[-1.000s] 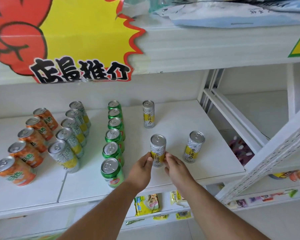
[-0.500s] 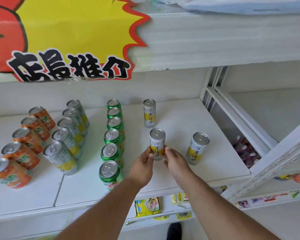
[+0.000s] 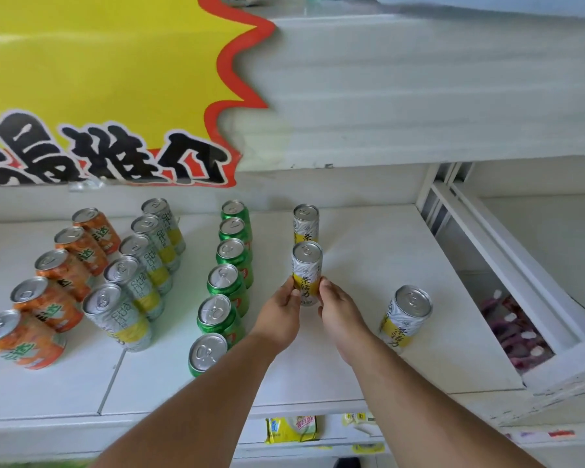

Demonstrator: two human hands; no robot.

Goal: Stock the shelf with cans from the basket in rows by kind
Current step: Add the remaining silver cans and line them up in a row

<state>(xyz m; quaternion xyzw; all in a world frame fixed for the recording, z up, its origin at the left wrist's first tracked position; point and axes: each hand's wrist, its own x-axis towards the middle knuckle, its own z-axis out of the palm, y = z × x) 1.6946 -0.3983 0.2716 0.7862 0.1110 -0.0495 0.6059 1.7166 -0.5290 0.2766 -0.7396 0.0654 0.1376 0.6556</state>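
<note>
Upright, slim can (image 3: 306, 271) between left hand (image 3: 282, 312) and right hand (image 3: 339, 310).

A large yellow starburst sign with a red edge and black characters (image 3: 115, 96) hangs from the white upper shelf board (image 3: 419, 89). White metal shelving frame (image 3: 507, 251) stands at right; light is soft and even.

White shelf (image 3: 368, 349) with rows of orange (image 3: 60, 268), silver (image 3: 139, 265), green (image 3: 227, 275), yellow-banded cans (image 3: 306, 265)

Shop; promo sign (image 3: 108, 96), stocked shelf (image 3: 368, 332)
</note>
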